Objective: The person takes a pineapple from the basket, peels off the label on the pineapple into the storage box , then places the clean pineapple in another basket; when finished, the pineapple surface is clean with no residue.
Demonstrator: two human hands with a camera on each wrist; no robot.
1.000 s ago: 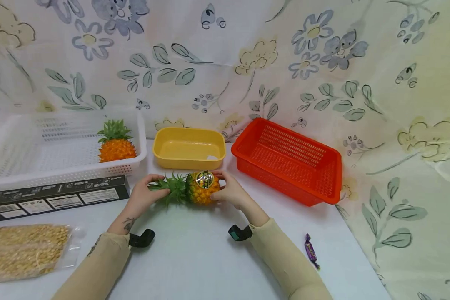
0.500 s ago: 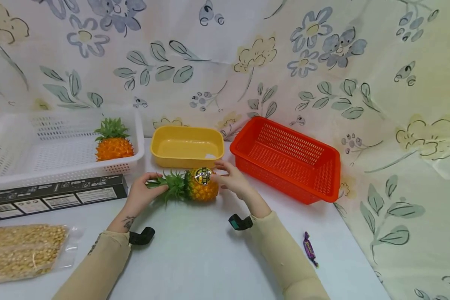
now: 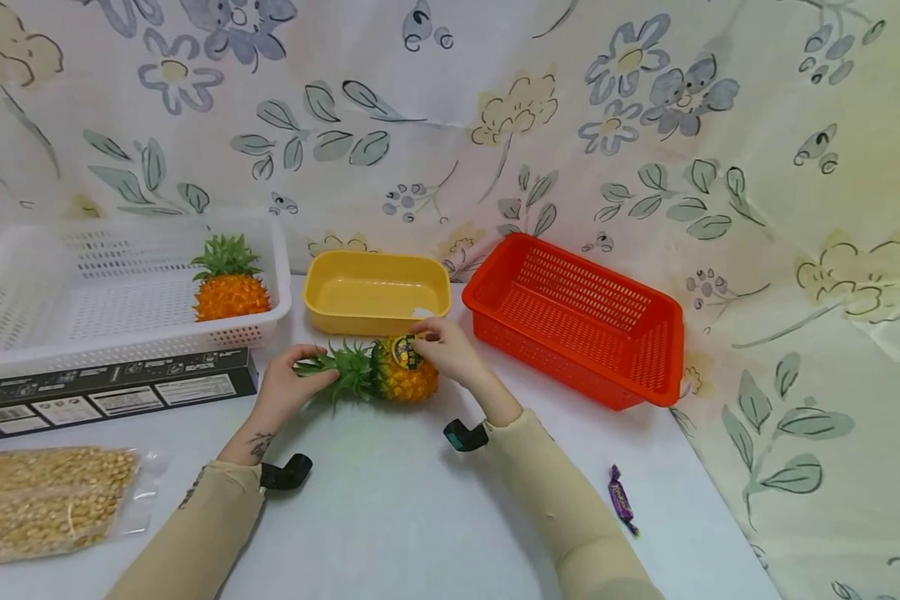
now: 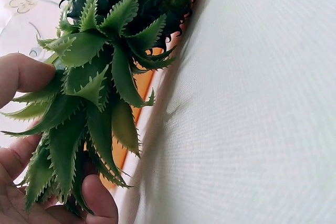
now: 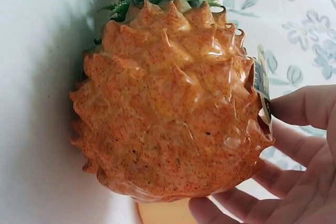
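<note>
A small toy-like pineapple [image 3: 408,379] lies on its side on the white table, its green crown [image 3: 348,371] pointing left. My left hand [image 3: 285,392] grips the leaves, thumb and fingers on either side of them, as the left wrist view shows too. A round black and gold sticker [image 3: 405,352] is on the upper side of the fruit. In the right wrist view its edge [image 5: 262,90] stands slightly off the spiky skin. My right hand [image 3: 453,354] has its thumb and forefinger at that edge, pinching it, while the other fingers spread beside the fruit's base.
Behind stand a white basket [image 3: 138,337] holding another pineapple [image 3: 231,292], a yellow tray [image 3: 375,325] and a red basket [image 3: 570,367]. A black box [image 3: 120,387] and a bag of pale kernels [image 3: 52,504] lie left. A purple-wrapped candy [image 3: 622,500] lies right.
My right hand has left the base end of the pineapple and moved up and left to the sticker. My left hand keeps its hold on the crown, and the pineapple has stayed in place.
</note>
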